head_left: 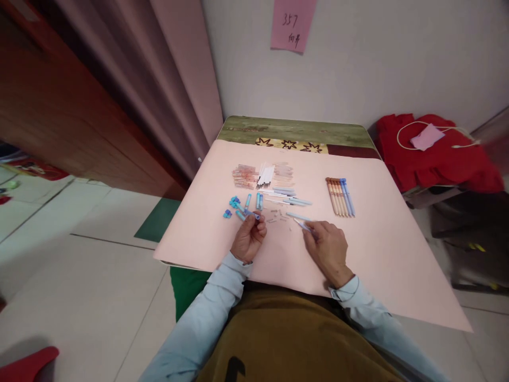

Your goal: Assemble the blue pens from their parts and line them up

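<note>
My left hand is closed, with thumb and fingers pinching a short blue pen barrel. My right hand is closed around a pale blue pen part with a white tip, just above the paper. Beside its fingertips lies a pale blue barrel. Small springs are scattered between the hands. Near my left hand are blue and turquoise clips and short turquoise barrels. Farther back lie white refills with dark tips and several pale blue barrels.
A row of brown and blue pens lies to the right. Behind the parts are a pile of clear reddish pieces and pale clear pieces. Pink paper covers the table. Red cloth sits at the right.
</note>
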The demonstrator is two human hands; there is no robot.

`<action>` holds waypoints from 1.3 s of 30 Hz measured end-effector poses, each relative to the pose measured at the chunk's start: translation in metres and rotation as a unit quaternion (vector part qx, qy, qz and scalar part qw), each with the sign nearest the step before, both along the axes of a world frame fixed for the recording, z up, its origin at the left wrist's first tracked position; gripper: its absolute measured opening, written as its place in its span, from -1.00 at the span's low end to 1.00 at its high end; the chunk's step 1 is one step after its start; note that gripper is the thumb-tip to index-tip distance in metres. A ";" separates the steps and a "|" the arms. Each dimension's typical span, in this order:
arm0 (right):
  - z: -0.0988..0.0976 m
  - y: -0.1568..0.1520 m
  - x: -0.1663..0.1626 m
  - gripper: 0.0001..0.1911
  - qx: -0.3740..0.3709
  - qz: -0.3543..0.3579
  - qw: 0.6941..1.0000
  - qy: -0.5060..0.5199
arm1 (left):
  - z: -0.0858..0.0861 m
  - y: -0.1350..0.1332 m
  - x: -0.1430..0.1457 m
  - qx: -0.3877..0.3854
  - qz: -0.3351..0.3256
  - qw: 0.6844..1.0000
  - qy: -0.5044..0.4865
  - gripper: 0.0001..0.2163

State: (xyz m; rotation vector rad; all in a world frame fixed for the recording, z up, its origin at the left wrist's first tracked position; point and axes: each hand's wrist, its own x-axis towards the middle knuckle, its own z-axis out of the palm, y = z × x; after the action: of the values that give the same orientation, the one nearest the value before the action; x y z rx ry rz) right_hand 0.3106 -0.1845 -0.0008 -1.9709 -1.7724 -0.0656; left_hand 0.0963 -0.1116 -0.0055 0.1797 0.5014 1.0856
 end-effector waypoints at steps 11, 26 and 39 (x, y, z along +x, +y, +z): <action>0.010 0.051 -0.041 -0.85 -0.067 0.059 0.995 -0.048 | 0.010 -0.003 -0.009 -0.094 -0.004 0.995 -0.046 -0.80; 0.031 0.044 -0.051 -0.85 -0.068 0.087 0.982 0.151 | 0.007 -0.008 -0.010 -0.081 -0.047 0.994 -0.059 -0.83; 0.016 0.029 -0.005 -0.67 -0.041 -0.001 0.930 0.366 | 0.008 -0.015 -0.007 0.031 -0.105 0.994 0.024 -0.90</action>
State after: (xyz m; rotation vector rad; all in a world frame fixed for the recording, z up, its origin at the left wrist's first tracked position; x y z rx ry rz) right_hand 0.3057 -0.1550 0.0152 -1.7190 -1.2819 0.6670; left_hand 0.0898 -0.1269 0.0023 0.3076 0.4814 0.8940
